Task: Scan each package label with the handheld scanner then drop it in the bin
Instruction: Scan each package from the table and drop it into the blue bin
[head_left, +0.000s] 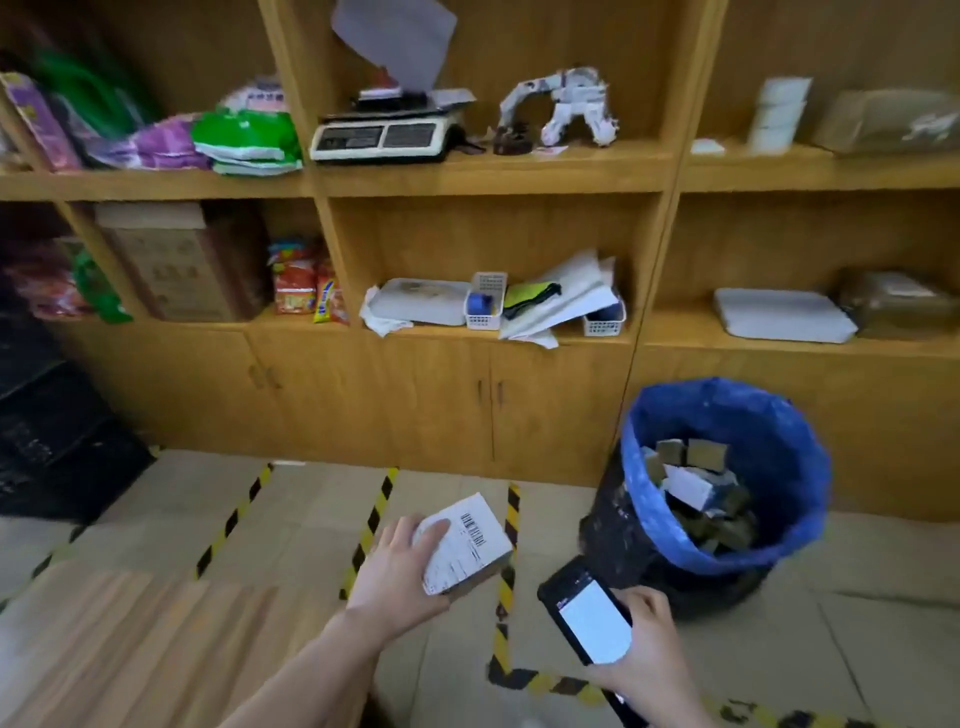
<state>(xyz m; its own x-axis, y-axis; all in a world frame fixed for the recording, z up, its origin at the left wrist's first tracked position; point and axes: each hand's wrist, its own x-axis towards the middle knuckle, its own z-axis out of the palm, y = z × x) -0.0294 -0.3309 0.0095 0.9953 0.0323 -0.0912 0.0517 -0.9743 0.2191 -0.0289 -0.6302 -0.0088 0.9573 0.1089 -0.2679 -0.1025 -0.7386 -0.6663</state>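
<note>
The package (465, 543), a small box with a white barcode label facing up, sits in the lower centre of the frame, gripped by the left hand (400, 577) with the thumb laid across the label and the fingers hidden beneath; just to its lower right the right hand (644, 649) is curled round the body of the handheld scanner (587, 616), whose screen glows white; scanner and box are near but apart. Whether this label has registered cannot be told, so I judge the step in hand to be the scan itself, with the drop yet to come. The bin (795, 467), black outside with a blue liner folded over its rim, stands at the right of the frame, close beside the scanner; it already holds a heap of small boxes (696, 488) — mostly brown, one white — so a fair share of the work looks done, though how many packages remain is not shown. Further out, on the lower shelf at mid-frame, a small white basket (485, 306) holds something blue, and a second white basket (605, 319) sits half under loose papers, its contents unclear; a weighing scale (382, 137) rests on the shelf above; black crates (52, 441) stand at the left edge — what they hold is too dark to make out.
</note>
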